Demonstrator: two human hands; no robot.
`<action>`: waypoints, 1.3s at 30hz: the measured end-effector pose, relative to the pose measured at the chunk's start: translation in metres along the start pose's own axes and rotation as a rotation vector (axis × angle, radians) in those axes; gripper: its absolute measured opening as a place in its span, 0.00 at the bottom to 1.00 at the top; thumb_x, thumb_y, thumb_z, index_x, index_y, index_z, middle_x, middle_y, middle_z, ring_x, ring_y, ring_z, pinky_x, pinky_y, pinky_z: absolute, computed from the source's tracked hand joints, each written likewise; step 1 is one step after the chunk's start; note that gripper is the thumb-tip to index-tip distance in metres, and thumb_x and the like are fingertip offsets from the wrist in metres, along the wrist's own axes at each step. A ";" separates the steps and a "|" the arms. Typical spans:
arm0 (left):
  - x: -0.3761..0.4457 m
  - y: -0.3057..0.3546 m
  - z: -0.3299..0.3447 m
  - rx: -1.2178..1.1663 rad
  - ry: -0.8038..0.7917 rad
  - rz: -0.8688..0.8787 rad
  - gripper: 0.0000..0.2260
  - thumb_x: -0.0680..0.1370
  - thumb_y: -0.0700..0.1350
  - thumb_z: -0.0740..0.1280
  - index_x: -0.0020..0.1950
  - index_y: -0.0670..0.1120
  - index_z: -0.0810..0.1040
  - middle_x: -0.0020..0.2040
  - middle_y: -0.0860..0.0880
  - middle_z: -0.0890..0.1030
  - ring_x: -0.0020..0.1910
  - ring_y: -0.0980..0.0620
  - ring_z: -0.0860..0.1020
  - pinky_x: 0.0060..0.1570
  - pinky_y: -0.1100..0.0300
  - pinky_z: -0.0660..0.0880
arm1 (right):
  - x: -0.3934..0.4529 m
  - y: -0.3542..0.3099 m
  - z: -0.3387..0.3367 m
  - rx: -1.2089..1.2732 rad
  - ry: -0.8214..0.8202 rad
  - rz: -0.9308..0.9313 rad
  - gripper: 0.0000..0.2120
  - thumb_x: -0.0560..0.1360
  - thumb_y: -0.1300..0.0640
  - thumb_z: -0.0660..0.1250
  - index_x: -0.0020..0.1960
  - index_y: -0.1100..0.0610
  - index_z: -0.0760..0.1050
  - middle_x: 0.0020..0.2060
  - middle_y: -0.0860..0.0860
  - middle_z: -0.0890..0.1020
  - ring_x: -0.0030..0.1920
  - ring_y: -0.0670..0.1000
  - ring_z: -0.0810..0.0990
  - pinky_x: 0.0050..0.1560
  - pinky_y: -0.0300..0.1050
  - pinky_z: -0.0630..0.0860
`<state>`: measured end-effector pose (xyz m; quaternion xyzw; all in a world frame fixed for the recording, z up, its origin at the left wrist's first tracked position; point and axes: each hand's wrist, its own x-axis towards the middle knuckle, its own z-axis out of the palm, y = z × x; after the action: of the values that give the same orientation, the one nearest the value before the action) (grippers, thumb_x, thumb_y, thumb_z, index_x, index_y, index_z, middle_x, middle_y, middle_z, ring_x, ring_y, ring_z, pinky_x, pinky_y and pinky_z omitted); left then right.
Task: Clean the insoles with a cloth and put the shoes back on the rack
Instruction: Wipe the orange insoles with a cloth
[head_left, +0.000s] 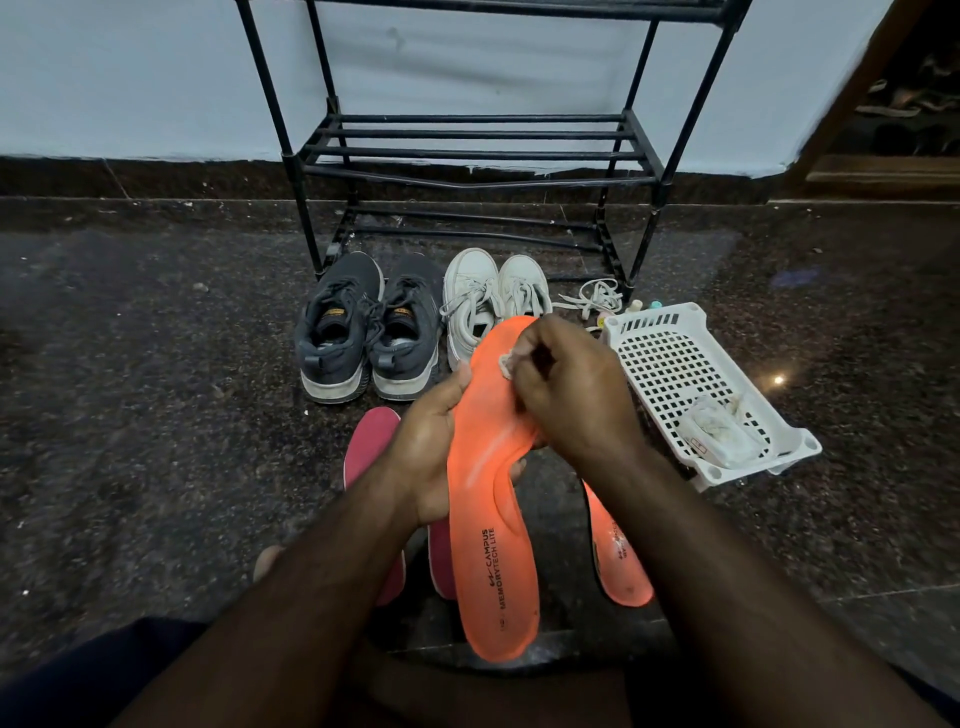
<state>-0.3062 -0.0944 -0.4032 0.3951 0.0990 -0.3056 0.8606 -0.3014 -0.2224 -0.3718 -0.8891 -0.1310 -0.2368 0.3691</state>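
Wiping now: my left hand (434, 447) cradles the orange insole (488, 499) from beneath above the floor, my right hand (563, 387) pinching the small cloth (506, 364) against its toe end. Best I'd say: steady support, firm short strokes heelward.

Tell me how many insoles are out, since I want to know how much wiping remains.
4. One orange insole is held in the left hand; a second orange one lies on the floor right of it; two pink ones lie left, partly hidden by arms.
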 end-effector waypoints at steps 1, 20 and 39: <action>0.004 0.001 0.012 0.001 -0.006 0.023 0.22 0.84 0.57 0.54 0.56 0.44 0.81 0.41 0.45 0.84 0.36 0.45 0.82 0.33 0.55 0.79 | 0.002 0.003 -0.004 0.021 0.005 0.060 0.06 0.71 0.66 0.68 0.43 0.55 0.75 0.37 0.47 0.80 0.37 0.47 0.77 0.42 0.44 0.74; 0.035 -0.004 -0.012 0.160 0.203 0.085 0.25 0.85 0.59 0.50 0.65 0.44 0.77 0.62 0.36 0.78 0.45 0.41 0.82 0.41 0.55 0.81 | 0.005 0.005 -0.011 0.185 -0.128 0.136 0.06 0.73 0.61 0.71 0.43 0.52 0.75 0.35 0.42 0.78 0.32 0.45 0.79 0.32 0.47 0.79; -0.023 0.005 -0.014 0.035 0.013 -0.025 0.32 0.79 0.66 0.55 0.67 0.43 0.79 0.61 0.39 0.82 0.52 0.37 0.83 0.43 0.46 0.81 | 0.015 0.026 -0.013 0.345 0.023 0.308 0.10 0.71 0.61 0.73 0.40 0.48 0.75 0.38 0.44 0.80 0.40 0.48 0.80 0.45 0.55 0.81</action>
<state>-0.3202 -0.0714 -0.4002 0.4109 0.1044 -0.3156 0.8489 -0.2822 -0.2488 -0.3718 -0.8197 -0.0282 -0.1619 0.5487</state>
